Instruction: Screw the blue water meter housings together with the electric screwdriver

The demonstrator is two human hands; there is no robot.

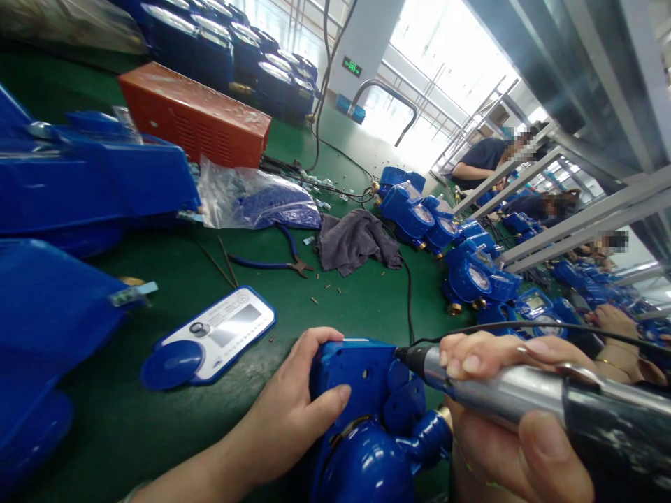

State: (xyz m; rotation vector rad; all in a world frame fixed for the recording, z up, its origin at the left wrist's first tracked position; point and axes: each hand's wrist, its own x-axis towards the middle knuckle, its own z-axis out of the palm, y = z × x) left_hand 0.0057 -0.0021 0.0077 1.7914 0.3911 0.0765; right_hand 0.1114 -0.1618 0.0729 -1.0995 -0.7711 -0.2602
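Observation:
My left hand (291, 412) grips the side of a blue water meter body (370, 419) lying on the green table near the front edge. My right hand (511, 412) is wrapped round a silver and black electric screwdriver (518, 395), whose tip touches the meter's blue housing at its upper right. A black cable runs from the tool up and to the right. A white and blue meter cover plate (212, 335) lies flat to the left of my left hand.
Blue pliers (286, 262), a grey rag (354, 241) and a plastic bag of blue parts (251, 199) lie mid-table. An orange metal box (196, 115) stands behind. Several blue meters (445, 237) line the right; blue housings (78, 181) crowd the left. Other people work at the far right.

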